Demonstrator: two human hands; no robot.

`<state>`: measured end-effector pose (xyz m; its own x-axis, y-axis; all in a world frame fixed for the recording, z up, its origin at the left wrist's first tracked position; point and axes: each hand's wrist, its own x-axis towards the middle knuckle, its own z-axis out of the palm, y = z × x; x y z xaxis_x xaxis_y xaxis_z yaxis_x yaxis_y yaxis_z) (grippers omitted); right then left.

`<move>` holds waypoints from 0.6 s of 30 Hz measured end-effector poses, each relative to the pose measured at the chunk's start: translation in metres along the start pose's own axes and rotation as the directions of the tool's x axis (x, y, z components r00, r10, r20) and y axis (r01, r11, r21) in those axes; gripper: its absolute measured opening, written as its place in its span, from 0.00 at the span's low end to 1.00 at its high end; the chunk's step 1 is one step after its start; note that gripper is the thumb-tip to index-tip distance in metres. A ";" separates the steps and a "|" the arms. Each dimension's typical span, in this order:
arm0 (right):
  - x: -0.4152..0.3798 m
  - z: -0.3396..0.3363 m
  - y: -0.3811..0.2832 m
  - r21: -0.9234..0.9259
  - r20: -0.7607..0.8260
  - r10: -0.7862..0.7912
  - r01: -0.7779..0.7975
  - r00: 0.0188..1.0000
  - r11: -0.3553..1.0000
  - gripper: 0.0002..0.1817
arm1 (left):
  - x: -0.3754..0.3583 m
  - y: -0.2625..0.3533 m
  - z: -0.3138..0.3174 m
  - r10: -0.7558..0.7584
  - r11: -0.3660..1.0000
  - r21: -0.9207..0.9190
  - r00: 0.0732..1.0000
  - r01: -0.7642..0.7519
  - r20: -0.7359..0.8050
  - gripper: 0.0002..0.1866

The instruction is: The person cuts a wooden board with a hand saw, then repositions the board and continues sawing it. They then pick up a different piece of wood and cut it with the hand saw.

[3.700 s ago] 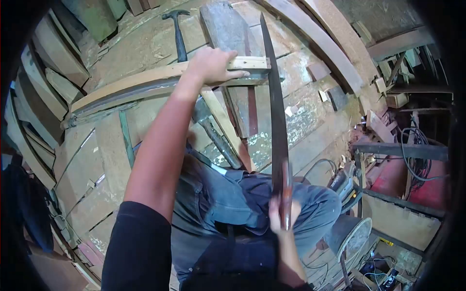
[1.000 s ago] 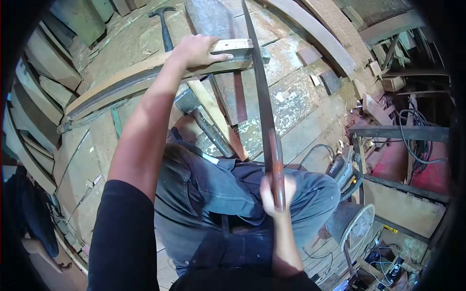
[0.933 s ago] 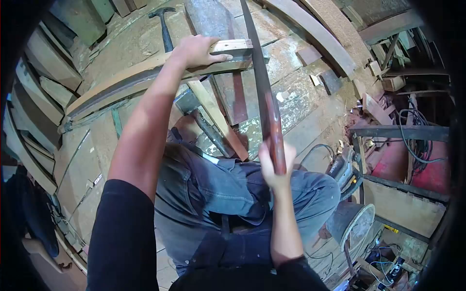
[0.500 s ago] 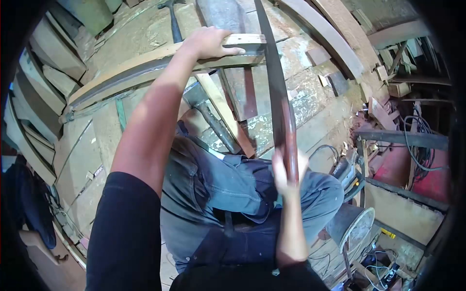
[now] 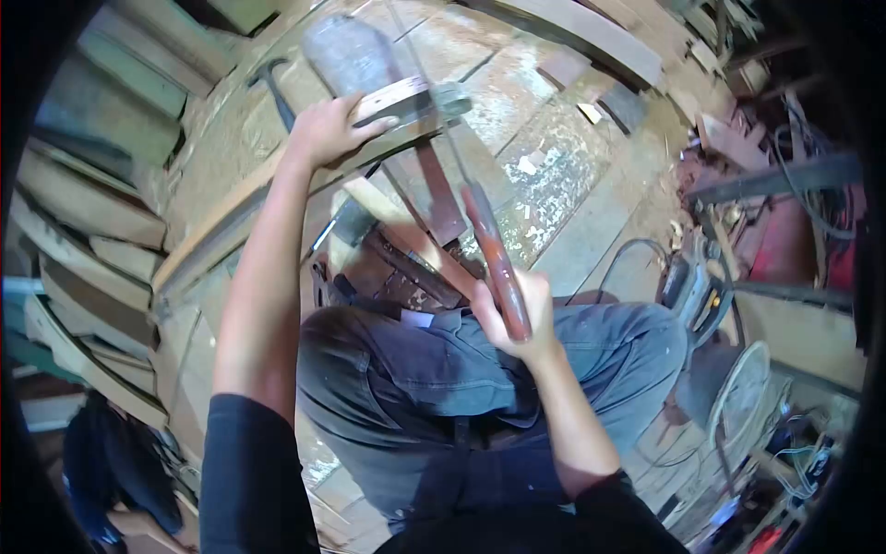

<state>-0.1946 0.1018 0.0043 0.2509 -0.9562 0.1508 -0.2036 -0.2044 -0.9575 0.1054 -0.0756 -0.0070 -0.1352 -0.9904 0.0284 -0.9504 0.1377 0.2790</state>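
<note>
Glossy reddish-brown saw handle [image 5: 500, 263]

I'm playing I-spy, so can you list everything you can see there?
Handsaw: one, red-brown handle, right hand
Curved beam: one, light brown, under left hand
Claw hammer: one, dark, beyond left hand
Second hammer: one, dark, near the knees
Light wood strip: one, pale, beside second hammer
Slab: one, grey, top
Curved boards: several, brown, picture's left
Power tool: one, grey-black, by right knee
Bucket: one, grey, picture's lower right
Clutter at the edges: too blurred to count
Left hand: one, bare, on beam
Right hand: one, bare, on saw handle
Legs: two, blue-grey trousers, bent
</note>
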 end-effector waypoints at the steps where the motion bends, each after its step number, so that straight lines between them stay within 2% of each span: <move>1: 0.008 0.001 0.004 0.030 -0.002 -0.009 0.009 1.000 1.000 0.09 | 0.000 0.001 -0.002 -0.023 1.000 -0.002 0.999 0.023 0.031 0.38; 2: 0.005 -0.004 -0.005 0.080 0.005 0.041 -0.041 0.999 0.996 0.10 | -0.001 0.003 -0.003 0.006 1.000 0.016 0.999 -0.007 0.052 0.38; 4: -0.031 -0.022 -0.002 -0.018 -0.006 -0.088 0.088 0.996 0.996 0.09 | 0.000 0.003 -0.004 -0.059 0.998 0.026 0.997 0.058 0.058 0.39; 5: -0.055 -0.035 0.000 -0.097 0.052 -0.135 0.139 0.990 0.985 0.08 | -0.001 0.001 -0.001 -0.046 0.998 0.042 0.997 0.043 0.069 0.39; 7: -0.089 -0.054 -0.014 -0.088 0.089 -0.029 0.037 0.996 0.995 0.05 | 0.000 0.000 0.001 -0.046 0.994 0.098 0.999 0.045 0.009 0.40; 9: -0.088 -0.058 -0.009 -0.015 0.108 -0.050 0.051 0.993 0.999 0.04 | -0.005 0.004 0.000 -0.051 0.992 0.120 0.998 0.048 0.021 0.40; 11: -0.054 -0.036 -0.003 -0.068 0.104 -0.066 0.073 0.992 0.995 0.06 | -0.001 0.010 -0.004 -0.109 0.994 0.035 0.991 0.107 0.076 0.40; 13: -0.003 -0.018 -0.008 0.164 0.061 0.015 -0.025 0.998 0.986 0.07 | -0.003 0.005 0.002 -0.065 0.998 0.026 0.998 0.066 -0.008 0.36; 14: 0.003 -0.019 -0.006 0.184 0.029 0.023 -0.028 0.999 0.983 0.07 | -0.004 0.006 0.001 -0.067 0.998 0.020 0.998 0.067 0.007 0.35; 16: 0.010 -0.018 -0.004 0.155 0.089 0.026 -0.039 0.996 0.987 0.07 | 0.000 0.005 -0.001 -0.062 0.998 0.027 0.998 0.061 0.031 0.34; 18: -0.041 -0.031 0.004 0.194 0.143 0.117 -0.144 0.983 0.970 0.06 | -0.001 0.002 0.001 -0.079 0.996 0.032 0.997 0.078 0.014 0.32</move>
<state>-0.2349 0.1336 0.0023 0.3580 -0.9337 0.0011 -0.0500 -0.0204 -0.9985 0.1033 -0.0738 -0.0071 -0.0638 -0.9979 -0.0075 -0.9666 0.0599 0.2493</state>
